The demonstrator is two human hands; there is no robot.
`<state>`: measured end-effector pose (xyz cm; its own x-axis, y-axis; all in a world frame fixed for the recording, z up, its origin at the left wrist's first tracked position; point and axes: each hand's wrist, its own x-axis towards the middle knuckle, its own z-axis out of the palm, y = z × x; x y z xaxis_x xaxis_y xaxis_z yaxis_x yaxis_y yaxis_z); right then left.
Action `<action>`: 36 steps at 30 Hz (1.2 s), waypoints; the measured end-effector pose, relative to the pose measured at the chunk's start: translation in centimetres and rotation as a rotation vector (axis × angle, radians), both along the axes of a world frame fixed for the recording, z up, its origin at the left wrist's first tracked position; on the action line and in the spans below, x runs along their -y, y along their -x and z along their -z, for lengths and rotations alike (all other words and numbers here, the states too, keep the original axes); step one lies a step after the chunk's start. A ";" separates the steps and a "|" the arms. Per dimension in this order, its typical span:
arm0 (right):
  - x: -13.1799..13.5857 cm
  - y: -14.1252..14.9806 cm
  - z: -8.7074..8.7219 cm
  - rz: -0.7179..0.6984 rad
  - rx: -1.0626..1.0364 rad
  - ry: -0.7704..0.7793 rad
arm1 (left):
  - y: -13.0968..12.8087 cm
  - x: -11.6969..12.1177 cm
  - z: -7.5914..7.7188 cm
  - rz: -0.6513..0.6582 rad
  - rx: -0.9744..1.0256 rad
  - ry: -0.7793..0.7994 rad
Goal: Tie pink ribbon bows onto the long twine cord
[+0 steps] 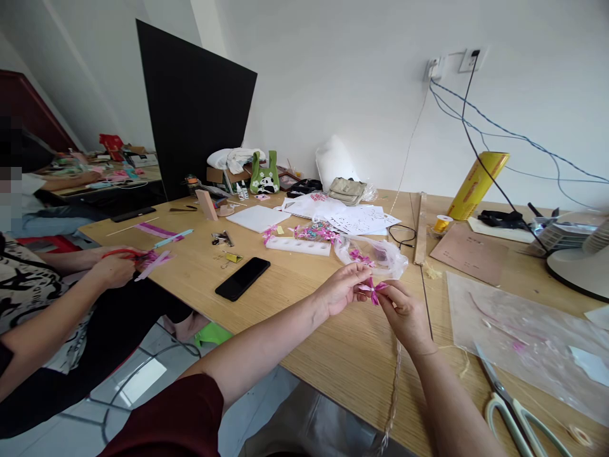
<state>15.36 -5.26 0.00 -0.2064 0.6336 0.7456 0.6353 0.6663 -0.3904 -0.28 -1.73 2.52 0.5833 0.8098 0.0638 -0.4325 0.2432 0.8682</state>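
Between my two hands, above the table, is a small purple-pink ribbon bow [373, 291] with pale patches. My left hand [345, 289] pinches it from the left with thumb and fingers. From the right, the fingertips of my right hand [404, 311] are closed on its other side. Just behind them lies a clear plastic bag [392, 259] with more purple-pink ribbon pieces [360, 256]. A twisted pale cord [394, 393] hangs down near my right wrist; where its upper end goes is hidden.
Large scissors [504, 393] lie at the right on the table, near a plastic sheet [514, 317]. A black phone [243, 278] lies left of my hands. On the left, a co-worker's hand [118, 270] holds red-handled scissors and ribbon. A yellow roll [478, 185] stands against the wall.
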 end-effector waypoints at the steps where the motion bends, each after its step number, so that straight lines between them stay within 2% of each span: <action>1: 0.0 0.0 0.0 -0.002 -0.006 0.000 | 0.1 0.0 -0.1 0.004 0.002 -0.004; 10: -0.4 -0.2 0.3 0.003 -0.069 0.027 | 0.3 0.8 0.7 -0.026 0.032 0.019; 16: -0.7 -0.4 1.0 -0.005 -0.166 0.110 | 0.1 1.1 0.8 -0.047 0.075 0.040; 19: -1.0 -0.6 1.5 -0.012 -0.275 0.177 | 0.3 0.8 1.1 -0.118 0.083 0.053; 21: -1.2 -0.7 1.7 -0.034 -0.379 0.221 | 0.5 0.8 1.3 -0.191 0.035 0.002; 23: -1.4 -0.7 1.8 -0.065 -0.470 0.258 | 0.6 1.0 1.4 -0.298 -0.092 -0.162; 24: -1.4 -0.7 1.9 -0.075 -0.500 0.275 | 0.6 1.1 1.4 -0.371 -0.180 -0.293; 27: -1.4 -0.6 2.0 -0.075 -0.530 0.300 | 0.5 1.4 1.1 -0.588 -0.426 -0.807; 30: -1.3 -0.4 2.0 -0.061 -0.495 0.294 | 0.1 1.3 0.9 -0.677 -0.536 -1.249; 33: -1.1 -0.2 1.8 -0.042 -0.430 0.281 | -0.4 0.8 1.0 -0.685 -0.596 -1.422; 36: -0.9 -0.1 1.6 -0.027 -0.399 0.280 | -0.7 0.2 1.4 -0.676 -0.631 -1.452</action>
